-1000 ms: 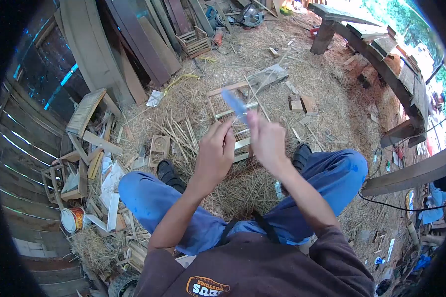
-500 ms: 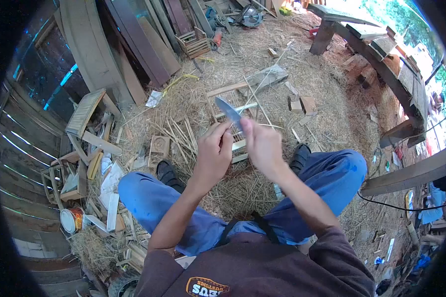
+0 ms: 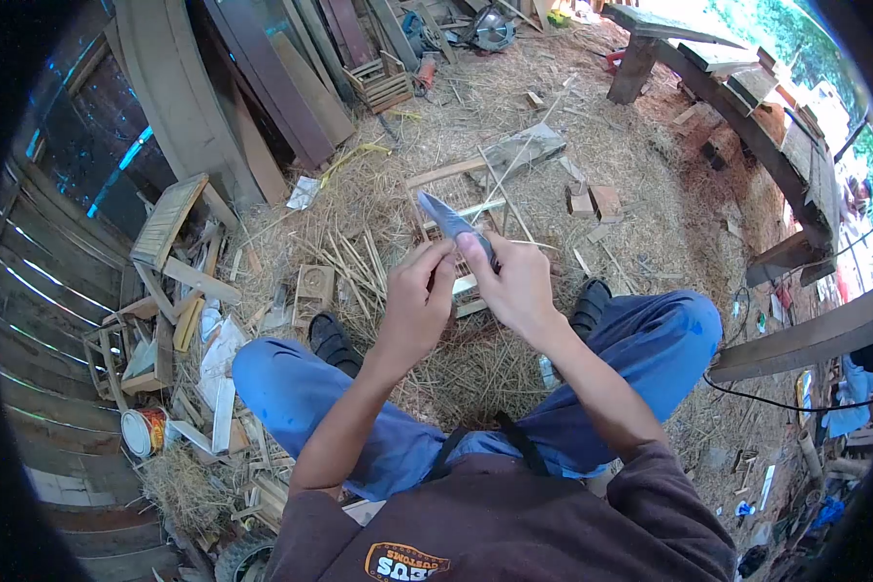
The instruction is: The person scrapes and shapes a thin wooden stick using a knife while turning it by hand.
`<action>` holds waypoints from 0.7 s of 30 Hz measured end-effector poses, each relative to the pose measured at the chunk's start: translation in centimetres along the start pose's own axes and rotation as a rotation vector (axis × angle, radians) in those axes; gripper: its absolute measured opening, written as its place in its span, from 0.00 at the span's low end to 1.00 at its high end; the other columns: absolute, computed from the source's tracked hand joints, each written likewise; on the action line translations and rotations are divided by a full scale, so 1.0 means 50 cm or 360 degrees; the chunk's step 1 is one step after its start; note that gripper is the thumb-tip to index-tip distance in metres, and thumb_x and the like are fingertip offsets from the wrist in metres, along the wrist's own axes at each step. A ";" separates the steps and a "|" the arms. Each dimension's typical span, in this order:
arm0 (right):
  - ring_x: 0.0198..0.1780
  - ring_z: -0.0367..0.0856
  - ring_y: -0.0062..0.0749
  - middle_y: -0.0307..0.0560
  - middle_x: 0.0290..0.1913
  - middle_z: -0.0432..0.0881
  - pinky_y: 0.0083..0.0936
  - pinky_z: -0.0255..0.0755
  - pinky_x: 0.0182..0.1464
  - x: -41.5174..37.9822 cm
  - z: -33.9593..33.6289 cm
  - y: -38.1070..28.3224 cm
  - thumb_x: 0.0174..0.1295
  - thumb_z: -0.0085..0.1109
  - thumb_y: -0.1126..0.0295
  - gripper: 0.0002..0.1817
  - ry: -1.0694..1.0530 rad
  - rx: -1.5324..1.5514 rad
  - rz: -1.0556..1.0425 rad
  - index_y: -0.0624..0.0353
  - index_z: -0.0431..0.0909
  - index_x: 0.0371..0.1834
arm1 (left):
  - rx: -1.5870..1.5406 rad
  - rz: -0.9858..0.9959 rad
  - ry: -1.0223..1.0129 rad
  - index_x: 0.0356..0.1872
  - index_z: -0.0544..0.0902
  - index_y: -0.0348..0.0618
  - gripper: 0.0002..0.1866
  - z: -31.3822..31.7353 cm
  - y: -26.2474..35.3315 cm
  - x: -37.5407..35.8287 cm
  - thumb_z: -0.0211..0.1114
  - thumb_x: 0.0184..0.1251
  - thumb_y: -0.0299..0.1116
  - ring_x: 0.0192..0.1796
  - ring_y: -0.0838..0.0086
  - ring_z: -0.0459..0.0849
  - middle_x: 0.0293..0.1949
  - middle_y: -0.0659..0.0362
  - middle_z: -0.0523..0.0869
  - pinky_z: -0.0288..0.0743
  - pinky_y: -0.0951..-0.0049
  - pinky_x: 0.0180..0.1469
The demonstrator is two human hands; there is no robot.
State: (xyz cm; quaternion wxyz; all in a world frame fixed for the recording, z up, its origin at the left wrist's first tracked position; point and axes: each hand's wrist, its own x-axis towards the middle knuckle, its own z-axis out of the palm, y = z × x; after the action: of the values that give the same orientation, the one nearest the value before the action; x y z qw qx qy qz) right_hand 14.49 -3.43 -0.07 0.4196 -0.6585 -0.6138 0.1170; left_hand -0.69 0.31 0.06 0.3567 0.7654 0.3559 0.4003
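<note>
My right hand is closed around a knife, its wide blade slanting up and to the left. The thumb lies along the knife near the base of the blade. Just to the left, my left hand is pinched shut close to the blade. It seems to hold a thin wooden strip, whose pale end shows beyond my right hand; the middle is hidden behind the fingers. Beneath both hands a small slatted wooden frame lies on the ground, partly covered.
Thin sticks and a square wooden block lie left of my hands. Ahead is a grey board. Shavings cover the ground. A heavy wooden bench stands at right, a slatted wooden piece at left. Planks lean behind.
My right hand has turned a little, and its thumb now shows along the knife. The blade has shifted slightly down and right. My left hand stays almost in place.
</note>
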 end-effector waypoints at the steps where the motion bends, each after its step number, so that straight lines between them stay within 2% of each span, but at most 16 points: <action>1: 0.20 0.83 0.44 0.53 0.15 0.77 0.39 0.75 0.26 0.003 -0.001 0.004 0.73 0.50 0.47 0.30 -0.0081 0.0159 0.0120 0.64 0.79 0.26 | -0.0069 -0.0001 -0.0007 0.55 0.80 0.29 0.15 0.003 -0.005 -0.001 0.55 0.74 0.27 0.42 0.71 0.83 0.41 0.52 0.85 0.75 0.71 0.47; 2: 0.20 0.83 0.42 0.52 0.14 0.76 0.38 0.74 0.26 0.005 -0.001 0.008 0.74 0.49 0.46 0.31 -0.0161 0.0319 0.0240 0.65 0.80 0.25 | -0.0138 -0.0001 -0.0015 0.56 0.80 0.30 0.16 0.005 -0.008 -0.002 0.55 0.74 0.27 0.40 0.75 0.81 0.39 0.54 0.85 0.74 0.72 0.45; 3: 0.16 0.78 0.33 0.46 0.11 0.71 0.34 0.70 0.23 0.004 0.008 0.019 0.75 0.47 0.44 0.34 -0.0236 0.0564 0.0305 0.68 0.80 0.25 | -0.0228 -0.0077 -0.0039 0.55 0.80 0.29 0.15 0.004 -0.008 -0.001 0.54 0.74 0.27 0.38 0.74 0.80 0.37 0.54 0.84 0.73 0.72 0.43; 5: 0.16 0.65 0.22 0.37 0.12 0.67 0.28 0.58 0.20 0.005 0.027 0.043 0.76 0.45 0.45 0.35 -0.0332 0.0701 0.0170 0.66 0.76 0.21 | -0.0406 -0.0234 -0.0084 0.53 0.81 0.29 0.15 0.000 -0.011 0.002 0.53 0.74 0.28 0.35 0.73 0.79 0.34 0.55 0.82 0.71 0.71 0.40; 6: 0.16 0.58 0.17 0.32 0.13 0.65 0.26 0.52 0.19 0.007 0.029 0.043 0.77 0.44 0.45 0.36 -0.0380 0.0770 0.0100 0.65 0.74 0.18 | -0.0554 -0.0309 -0.0119 0.53 0.81 0.30 0.15 -0.004 -0.009 0.004 0.53 0.74 0.29 0.33 0.76 0.76 0.32 0.58 0.80 0.70 0.73 0.38; 8: 0.14 0.57 0.16 0.31 0.12 0.64 0.22 0.50 0.16 0.004 0.023 0.037 0.77 0.43 0.45 0.35 -0.0583 0.1028 0.0263 0.60 0.69 0.15 | -0.0852 -0.0459 -0.0189 0.54 0.82 0.33 0.16 -0.011 -0.002 0.010 0.51 0.74 0.29 0.31 0.83 0.71 0.28 0.65 0.74 0.66 0.77 0.36; 11: 0.11 0.56 0.14 0.30 0.11 0.61 0.17 0.47 0.13 0.001 0.002 0.023 0.77 0.41 0.43 0.35 -0.0873 0.1376 0.0532 0.53 0.64 0.13 | -0.1373 -0.0523 -0.0204 0.56 0.82 0.37 0.17 -0.008 -0.028 0.012 0.49 0.73 0.28 0.29 0.87 0.64 0.27 0.70 0.68 0.61 0.81 0.33; 15: 0.10 0.55 0.14 0.29 0.10 0.57 0.16 0.46 0.13 0.006 -0.016 0.031 0.77 0.41 0.43 0.35 -0.1221 0.1755 0.0735 0.52 0.62 0.12 | -0.1490 -0.0585 -0.0065 0.52 0.80 0.39 0.13 -0.008 -0.020 0.016 0.51 0.77 0.31 0.29 0.87 0.65 0.28 0.69 0.69 0.61 0.83 0.32; 18: 0.10 0.56 0.13 0.29 0.11 0.59 0.15 0.49 0.13 0.006 -0.029 0.031 0.78 0.39 0.43 0.34 -0.1235 0.1785 0.0691 0.51 0.62 0.13 | -0.1425 -0.0563 0.0004 0.48 0.78 0.40 0.10 -0.010 -0.036 0.022 0.53 0.79 0.34 0.28 0.86 0.64 0.29 0.69 0.69 0.62 0.82 0.32; 21: 0.12 0.64 0.19 0.31 0.13 0.66 0.19 0.55 0.15 0.015 -0.035 0.054 0.72 0.50 0.39 0.34 -0.0870 0.1114 0.0436 0.56 0.68 0.16 | -0.1252 -0.0524 0.0053 0.47 0.77 0.40 0.10 -0.018 -0.021 0.023 0.54 0.79 0.36 0.28 0.85 0.63 0.30 0.68 0.69 0.62 0.80 0.32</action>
State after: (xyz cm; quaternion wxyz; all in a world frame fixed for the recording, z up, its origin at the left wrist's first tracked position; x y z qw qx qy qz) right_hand 17.75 -3.16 -0.61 0.4200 -0.4973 -0.5327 0.5408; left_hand -1.26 2.04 -0.03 0.6749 0.4975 0.2992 0.4555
